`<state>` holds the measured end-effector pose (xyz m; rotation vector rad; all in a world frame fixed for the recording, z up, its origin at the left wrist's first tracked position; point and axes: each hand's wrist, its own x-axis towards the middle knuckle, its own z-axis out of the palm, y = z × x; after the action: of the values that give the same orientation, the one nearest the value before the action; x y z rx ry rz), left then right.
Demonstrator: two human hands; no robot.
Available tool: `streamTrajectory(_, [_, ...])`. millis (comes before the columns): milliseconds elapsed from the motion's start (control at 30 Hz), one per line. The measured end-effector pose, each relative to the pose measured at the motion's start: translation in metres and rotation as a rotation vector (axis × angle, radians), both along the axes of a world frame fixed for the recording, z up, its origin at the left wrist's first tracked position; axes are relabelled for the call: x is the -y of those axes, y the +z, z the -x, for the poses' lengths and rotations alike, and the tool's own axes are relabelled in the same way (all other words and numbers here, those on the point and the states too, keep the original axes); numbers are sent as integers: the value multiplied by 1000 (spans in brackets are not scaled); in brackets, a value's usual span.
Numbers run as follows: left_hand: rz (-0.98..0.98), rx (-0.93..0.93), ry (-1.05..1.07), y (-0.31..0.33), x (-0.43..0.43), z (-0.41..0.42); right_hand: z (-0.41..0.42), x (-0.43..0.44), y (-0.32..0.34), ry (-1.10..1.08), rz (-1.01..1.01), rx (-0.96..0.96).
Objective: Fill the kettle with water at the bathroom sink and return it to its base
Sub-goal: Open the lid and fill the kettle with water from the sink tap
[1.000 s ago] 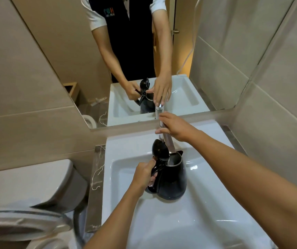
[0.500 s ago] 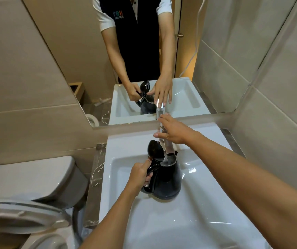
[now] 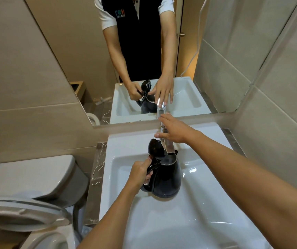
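A black kettle [image 3: 165, 175] is held upright inside the white sink [image 3: 189, 221], toward the back of the basin; whether its base touches the basin floor cannot be told. Its lid [image 3: 155, 148] is flipped up and stands open on the handle side. The handle is gripped by the left hand [image 3: 140, 172], fingers curled tight around it, thumb laid on top near the lid hinge.

The metal tap [image 3: 168, 146] slopes down from the back edge, and its spout ends just over the kettle's open mouth. Running water cannot be made out.

The right hand [image 3: 173, 130] is laid over the top of the tap, palm down. The fingers are loosely spread and draped across the tap's upper part, thumb pointing left. Whether the lever is pressed or only touched cannot be told.

Both hands, the kettle and the tap are repeated in the mirror [image 3: 72, 51] above the sink. A toilet [image 3: 27, 198] with a raised lid is seen to the left of the sink. Beige tiled walls [image 3: 278, 132] close in the right side.
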<state>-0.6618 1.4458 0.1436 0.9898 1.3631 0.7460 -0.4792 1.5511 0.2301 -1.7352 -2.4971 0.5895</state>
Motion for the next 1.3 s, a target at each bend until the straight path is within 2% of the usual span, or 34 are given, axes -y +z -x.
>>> streamTrajectory(567, [-10,7,5,-1,3,-6,0,2,-7,-12,17,-48])
streamTrajectory(733, [-7,5,22,3,14,-4,-4,17,-21,29,19,-3])
streamTrajectory(800, [-9,3,41,7,22,-3,-4,21,-22,16,40,-81])
streamTrajectory(900, [-11,21,77,11,34,1,-12,39,-30,-75,35,-313])
streamTrajectory(1067, [-25,51,111,15,57,16,-29,119,-60,-194,-195,-586])
streamTrajectory(1200, [-38,25,117,23,76,28,-24,182,-92,-282,-63,-661])
streamTrajectory(1300, [-51,-11,97,31,94,37,-6,212,-91,-278,29,-702])
